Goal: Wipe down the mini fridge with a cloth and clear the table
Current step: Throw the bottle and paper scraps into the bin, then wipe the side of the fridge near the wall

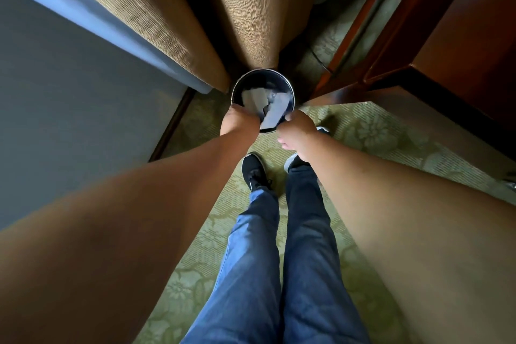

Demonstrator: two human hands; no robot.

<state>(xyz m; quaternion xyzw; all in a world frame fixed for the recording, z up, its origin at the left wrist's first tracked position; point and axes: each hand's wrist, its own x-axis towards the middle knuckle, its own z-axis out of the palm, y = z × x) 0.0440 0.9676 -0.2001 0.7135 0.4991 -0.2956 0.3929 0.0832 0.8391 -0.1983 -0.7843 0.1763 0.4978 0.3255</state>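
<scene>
Item: round dark wastebasket (pixel 289 92), standing on the green floral carpet (pixel 371 134) at the foot of the tan curtains (pixel 251 22), with a dark wooden furniture piece (pixel 446 50) to its right. We see pale crumpled paper scraps (pixel 255 98) lying inside it.

Left hand (pixel 240 123): at the near-left rim of the wastebasket, fingers curled over the edge and gripping it, as far as we can make out; the fingertips are hidden inside the rim.

Right hand (pixel 296 131): at the near-right rim, fingers curled; one pale scrap (pixel 272 117) sits just at its fingertips over the wastebasket's mouth, but we cannot tell whether the hand pinches the scrap or the rim.

Also in our view: both bare forearms reaching down, blue jeans (pixel 279 260), and black sneakers (pixel 252 170) planted on the carpet just short of the wastebasket. A grey wall (pixel 69 106) runs along the left, with a dark baseboard at its foot.

Mini fridge and cloth: not in our view.
</scene>
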